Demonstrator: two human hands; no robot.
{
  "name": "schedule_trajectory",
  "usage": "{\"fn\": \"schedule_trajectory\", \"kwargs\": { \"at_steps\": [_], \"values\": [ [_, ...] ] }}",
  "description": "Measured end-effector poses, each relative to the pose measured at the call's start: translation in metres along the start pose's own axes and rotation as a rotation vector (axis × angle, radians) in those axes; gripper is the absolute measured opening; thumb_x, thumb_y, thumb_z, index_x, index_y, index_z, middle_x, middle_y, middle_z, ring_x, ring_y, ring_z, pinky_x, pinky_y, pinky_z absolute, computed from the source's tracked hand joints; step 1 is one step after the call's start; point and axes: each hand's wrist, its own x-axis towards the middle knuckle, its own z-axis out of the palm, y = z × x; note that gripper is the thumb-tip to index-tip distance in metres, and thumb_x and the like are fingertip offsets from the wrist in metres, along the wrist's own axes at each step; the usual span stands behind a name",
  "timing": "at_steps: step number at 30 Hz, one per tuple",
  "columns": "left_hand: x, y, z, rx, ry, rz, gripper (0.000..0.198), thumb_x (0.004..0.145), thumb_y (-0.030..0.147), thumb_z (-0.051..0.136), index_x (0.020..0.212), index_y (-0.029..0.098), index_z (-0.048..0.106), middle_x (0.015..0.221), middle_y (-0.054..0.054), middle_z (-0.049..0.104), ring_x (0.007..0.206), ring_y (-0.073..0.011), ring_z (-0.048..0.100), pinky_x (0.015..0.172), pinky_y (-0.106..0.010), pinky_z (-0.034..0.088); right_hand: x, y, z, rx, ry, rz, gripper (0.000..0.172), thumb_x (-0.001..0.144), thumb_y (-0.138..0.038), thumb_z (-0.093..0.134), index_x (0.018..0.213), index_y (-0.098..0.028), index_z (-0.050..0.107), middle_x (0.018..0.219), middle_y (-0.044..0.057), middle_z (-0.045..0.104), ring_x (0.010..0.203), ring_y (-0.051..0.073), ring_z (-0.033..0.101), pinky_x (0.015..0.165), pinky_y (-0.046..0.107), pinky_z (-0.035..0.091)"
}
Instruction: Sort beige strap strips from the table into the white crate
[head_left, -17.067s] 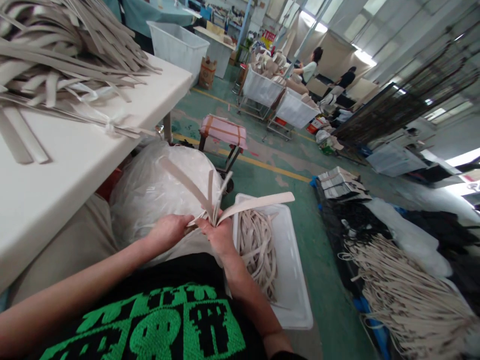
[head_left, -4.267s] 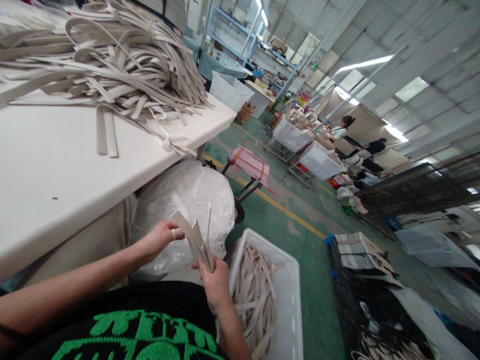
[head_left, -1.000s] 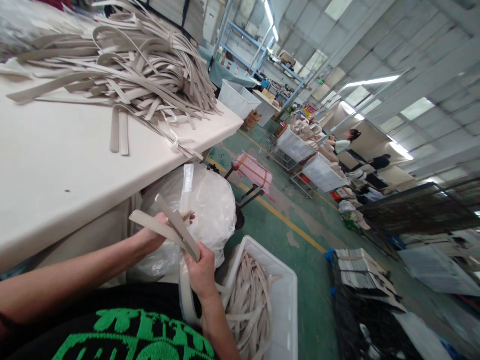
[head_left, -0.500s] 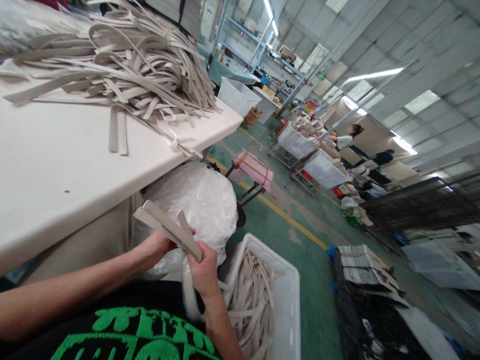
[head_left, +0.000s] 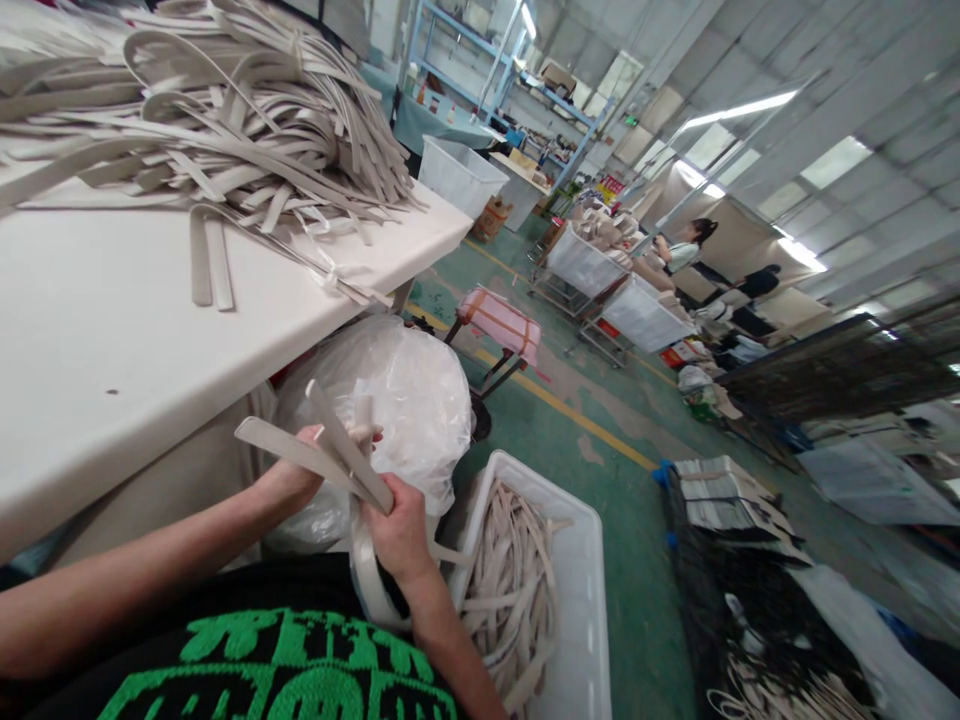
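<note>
Several flat beige fabric straps (head_left: pixel 296 450) are in front of my body, their free ends fanned apart toward the upper left. My right hand (head_left: pixel 399 525) is closed round them near their lower right end, and their lengths hang down in a loop beside the wrist. Behind the fanned ends is my left hand (head_left: pixel 300 478), its fingers bent around a strap and partly covered by it. A white plastic bin (head_left: pixel 589 600) at my right contains a heap of similar straps (head_left: pixel 514 590).
On the white table (head_left: pixel 90 330) at left lies a large tied bundle of straps (head_left: pixel 300 130). A stuffed clear plastic bag (head_left: pixel 420 390) bulges below its edge. A pink-topped stool (head_left: pixel 499 322) stands beyond. Wheeled bins (head_left: pixel 585 262) and a person (head_left: pixel 682 250) are farther back.
The strap ends have spread apart, one now pointing more upright and another farther left. Both hands have shifted slightly left in view, still at the straps.
</note>
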Motion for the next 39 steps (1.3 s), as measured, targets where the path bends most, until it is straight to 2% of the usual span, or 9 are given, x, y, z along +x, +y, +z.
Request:
{"fn": "schedule_trajectory", "kwargs": {
  "at_steps": [4, 8, 10, 16, 21, 28, 33, 35, 39],
  "values": [
    [-0.010, -0.013, 0.002, 0.137, -0.047, -0.023, 0.030, 0.053, 0.040, 0.088, 0.065, 0.018, 0.072, 0.068, -0.004, 0.073, 0.073, -0.0239, 0.067, 0.072, -0.033, 0.056, 0.006, -0.002, -0.002, -0.011, 0.066, -0.052, 0.014, 0.080, -0.028, 0.062, 0.075, -0.018, 0.070, 0.065, -0.002, 0.060, 0.063, 0.015, 0.052, 0.061, 0.025, 0.040],
    [-0.002, 0.003, -0.002, 0.025, -0.071, 0.004, 0.046, 0.053, 0.049, 0.088, 0.084, 0.016, 0.079, 0.093, -0.011, 0.080, 0.087, -0.0294, 0.070, 0.077, -0.037, 0.056, 0.002, 0.005, -0.005, -0.065, 0.000, -0.056, 0.013, 0.080, -0.027, 0.061, 0.076, -0.018, 0.069, 0.065, -0.003, 0.060, 0.064, 0.015, 0.053, 0.062, 0.025, 0.040],
    [0.002, 0.010, -0.003, -0.042, -0.049, 0.034, 0.054, 0.054, 0.055, 0.086, 0.091, 0.016, 0.080, 0.097, -0.011, 0.080, 0.083, -0.0282, 0.069, 0.073, -0.036, 0.055, 0.001, 0.008, -0.005, -0.090, -0.027, -0.052, 0.010, 0.077, -0.024, 0.062, 0.078, -0.018, 0.069, 0.066, -0.003, 0.061, 0.066, 0.015, 0.055, 0.063, 0.025, 0.040],
    [-0.008, -0.006, -0.001, 0.095, -0.176, -0.118, 0.042, 0.054, 0.051, 0.088, 0.075, 0.015, 0.080, 0.084, -0.012, 0.079, 0.084, -0.0299, 0.070, 0.082, -0.041, 0.055, 0.003, 0.009, -0.007, -0.105, 0.006, -0.065, 0.010, 0.076, -0.019, 0.060, 0.080, -0.019, 0.069, 0.070, -0.002, 0.066, 0.068, 0.016, 0.058, 0.065, 0.025, 0.042],
    [0.002, 0.004, -0.005, -0.089, -0.165, -0.015, 0.046, 0.060, 0.053, 0.087, 0.090, 0.019, 0.080, 0.117, -0.013, 0.076, 0.105, -0.0336, 0.069, 0.090, -0.046, 0.055, 0.004, 0.009, -0.011, -0.136, -0.060, -0.062, 0.009, 0.075, -0.015, 0.064, 0.081, -0.019, 0.070, 0.070, -0.002, 0.066, 0.069, 0.016, 0.059, 0.067, 0.025, 0.043],
    [0.007, 0.029, 0.012, -0.039, -0.235, -0.073, 0.044, 0.054, 0.052, 0.092, 0.080, 0.019, 0.081, 0.091, -0.007, 0.079, 0.082, -0.0233, 0.069, 0.069, -0.032, 0.055, 0.015, -0.001, -0.007, -0.094, -0.095, -0.043, 0.007, 0.082, -0.026, 0.072, 0.084, -0.019, 0.070, 0.073, -0.002, 0.068, 0.069, 0.015, 0.060, 0.067, 0.025, 0.044],
    [0.007, 0.044, 0.023, -0.105, -0.094, -0.062, 0.021, 0.072, 0.034, 0.085, 0.078, 0.015, 0.079, 0.076, -0.003, 0.075, 0.064, -0.0130, 0.060, 0.057, -0.024, 0.048, 0.017, -0.012, -0.017, -0.254, -0.125, -0.046, 0.004, 0.081, -0.020, 0.074, 0.081, -0.020, 0.070, 0.069, -0.004, 0.063, 0.071, 0.014, 0.058, 0.068, 0.025, 0.040],
    [0.010, 0.054, 0.026, -0.158, -0.023, -0.057, 0.012, 0.084, 0.024, 0.074, 0.079, 0.014, 0.078, 0.077, -0.003, 0.075, 0.071, -0.0123, 0.063, 0.065, -0.022, 0.051, 0.014, -0.015, -0.023, -0.311, -0.164, -0.035, 0.006, 0.080, -0.019, 0.076, 0.082, -0.020, 0.071, 0.070, -0.005, 0.062, 0.071, 0.014, 0.057, 0.067, 0.024, 0.037],
    [0.011, 0.079, 0.032, -0.222, 0.061, 0.037, 0.019, 0.095, 0.015, 0.060, 0.081, 0.014, 0.074, 0.077, -0.001, 0.072, 0.080, -0.0099, 0.065, 0.087, -0.020, 0.053, 0.008, -0.017, -0.027, -0.374, -0.233, 0.001, 0.005, 0.081, -0.022, 0.075, 0.083, -0.021, 0.071, 0.070, -0.005, 0.061, 0.070, 0.013, 0.055, 0.065, 0.024, 0.033]
  ]
}}
